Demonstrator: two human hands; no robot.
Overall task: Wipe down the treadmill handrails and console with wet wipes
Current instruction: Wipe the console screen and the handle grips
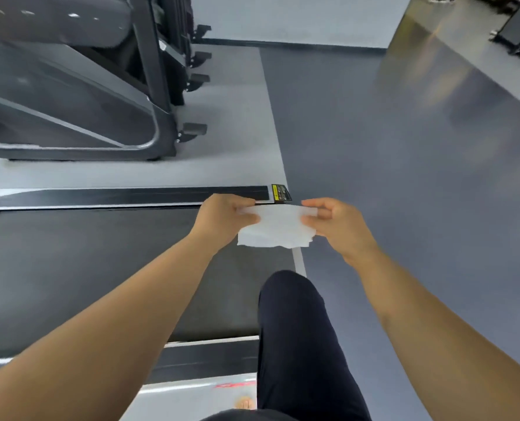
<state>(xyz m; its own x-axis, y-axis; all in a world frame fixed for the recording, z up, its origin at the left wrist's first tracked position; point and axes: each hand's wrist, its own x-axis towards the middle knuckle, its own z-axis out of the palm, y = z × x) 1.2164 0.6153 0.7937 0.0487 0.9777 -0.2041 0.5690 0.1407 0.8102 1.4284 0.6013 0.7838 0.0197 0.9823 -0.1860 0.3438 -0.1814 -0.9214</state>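
holding a white wet wipe (275,227) stretched between both hands above the treadmill belt (85,268) near its rear end. left hand (225,218) pinches the wipe's left edge, right hand (337,226) pinches the right edge, fingers curled on it. side rail (131,197) beyond; dark trouser leg (295,344) below.

Forearms (137,302) bare to frame edge, L hand (225,218) & R hand (337,227) bare too. Dark navy trousers (301,344), plain smooth fabric, btm centre of view.
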